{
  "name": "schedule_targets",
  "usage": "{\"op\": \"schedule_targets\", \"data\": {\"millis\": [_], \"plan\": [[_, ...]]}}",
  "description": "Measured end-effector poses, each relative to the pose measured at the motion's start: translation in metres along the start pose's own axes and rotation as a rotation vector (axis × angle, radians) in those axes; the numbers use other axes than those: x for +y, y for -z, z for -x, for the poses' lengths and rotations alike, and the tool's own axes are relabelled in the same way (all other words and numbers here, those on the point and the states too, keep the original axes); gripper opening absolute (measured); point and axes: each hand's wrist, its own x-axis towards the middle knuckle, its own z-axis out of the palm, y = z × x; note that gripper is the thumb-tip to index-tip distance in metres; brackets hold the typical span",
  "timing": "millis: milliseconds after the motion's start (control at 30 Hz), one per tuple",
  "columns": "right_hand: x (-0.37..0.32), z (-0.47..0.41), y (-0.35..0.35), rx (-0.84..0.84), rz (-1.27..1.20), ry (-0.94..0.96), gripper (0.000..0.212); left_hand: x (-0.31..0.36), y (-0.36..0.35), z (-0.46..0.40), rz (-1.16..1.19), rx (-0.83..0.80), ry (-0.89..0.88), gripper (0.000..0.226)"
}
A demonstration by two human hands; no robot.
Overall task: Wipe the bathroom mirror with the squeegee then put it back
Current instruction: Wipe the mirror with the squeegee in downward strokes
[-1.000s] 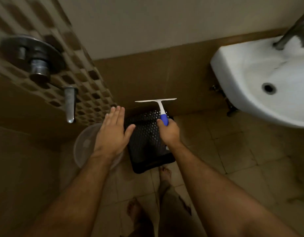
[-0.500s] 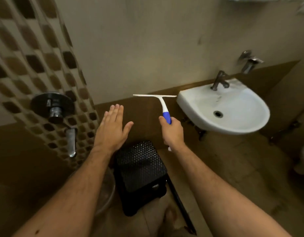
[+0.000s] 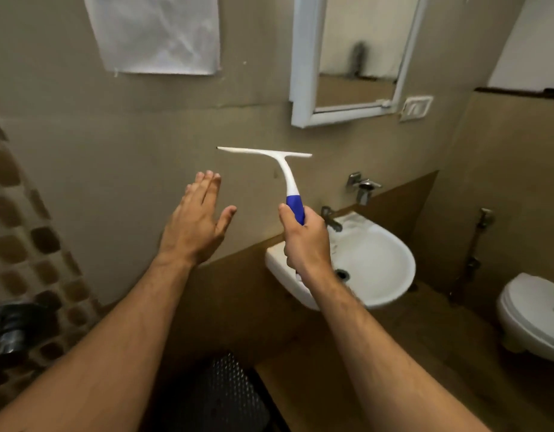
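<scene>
Fingers (image 3: 296, 241) of the right hand (image 3: 305, 244) curl round the blue grip of the squeegee (image 3: 286, 173), whose white blade stands level above them, short of the wall. Up and right of those fingers hangs the white-framed mirror (image 3: 353, 57); just behind them sits the sink (image 3: 372, 269). Left of them, the left hand (image 3: 196, 224) hovers flat, its fingers (image 3: 207, 185) straight and holding nothing.

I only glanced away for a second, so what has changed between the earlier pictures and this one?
The right hand has lifted the squeegee from above the black stool up to wall height, beside the sink and below the mirror, which has now come into view. The left hand rose alongside it. Unchanged: the right hand grips the blue handle, the left stays open and empty.
</scene>
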Motion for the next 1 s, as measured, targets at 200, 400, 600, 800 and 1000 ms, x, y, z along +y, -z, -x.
{"op": "schedule_targets", "data": {"millis": [200,400,600,800,1000], "plan": [[-0.029,-0.064,0.069,-0.01,-0.084,0.106,0.042,0.06,0.003,-0.096,0.006,0.131,-0.062,0.073],[-0.07,-0.131,0.125,0.016,-0.157,0.193,0.041,0.12,0.023,-0.186,0.043,0.286,-0.087,0.066],[-0.1,-0.187,0.151,0.02,-0.196,0.249,0.04,0.162,0.033,-0.249,0.03,0.31,-0.136,0.066],[-0.136,-0.24,0.155,0.039,-0.261,0.288,0.037,0.179,0.051,-0.308,0.063,0.357,-0.174,0.067],[-0.191,-0.3,0.154,0.064,-0.299,0.325,0.043,0.187,0.085,-0.385,0.128,0.487,-0.163,0.062]]}}
